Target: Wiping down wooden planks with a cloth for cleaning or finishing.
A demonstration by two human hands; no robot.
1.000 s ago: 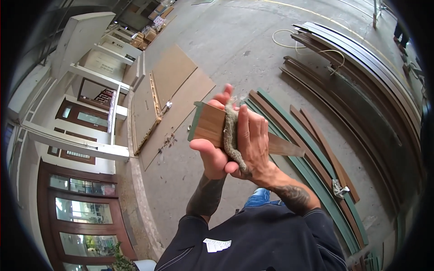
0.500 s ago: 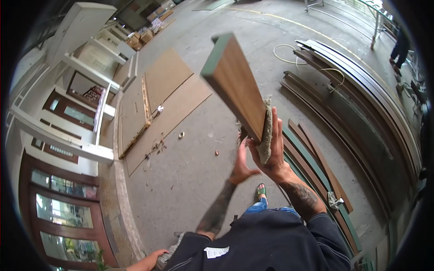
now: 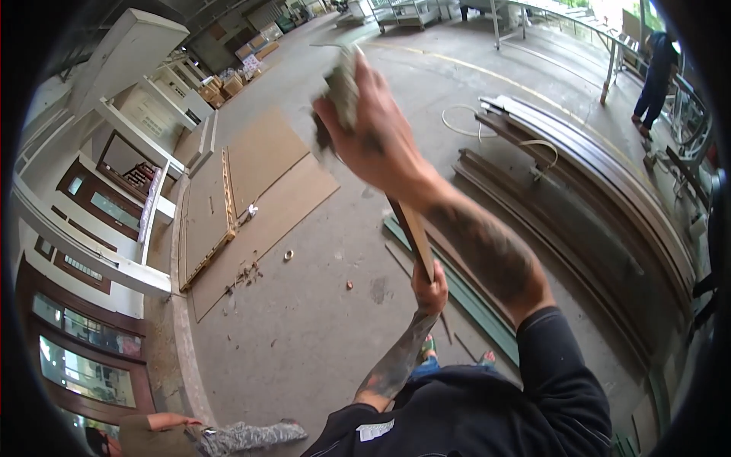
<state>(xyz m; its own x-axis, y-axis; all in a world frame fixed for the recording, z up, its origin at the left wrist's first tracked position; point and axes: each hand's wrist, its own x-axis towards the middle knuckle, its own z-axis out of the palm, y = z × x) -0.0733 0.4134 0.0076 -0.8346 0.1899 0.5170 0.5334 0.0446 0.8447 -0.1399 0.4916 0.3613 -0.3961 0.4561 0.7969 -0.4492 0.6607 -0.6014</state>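
A long wooden plank (image 3: 413, 238) points away from my body, its near end low in front of me. My left hand (image 3: 430, 292) is closed round that near end. Farther out, my right hand (image 3: 375, 141) is closed on a grey-green rag (image 3: 345, 90) at the plank's far part. Both the hand and the rag are blurred by motion. My right hand and forearm hide most of the plank's far end, so where the rag touches it cannot be made out.
Long brown and metallic profiles (image 3: 586, 190) are stacked on the right, with green strips (image 3: 476, 305) beside my feet. Flat brown boards (image 3: 263, 164) lie at left near a tape roll (image 3: 288, 255). One person (image 3: 164, 434) is at lower left, another (image 3: 656, 80) at far right.
My right hand and the rag moved from the plank's near end out to its far part. My left hand closed round the near end. A person came further into view at lower left.
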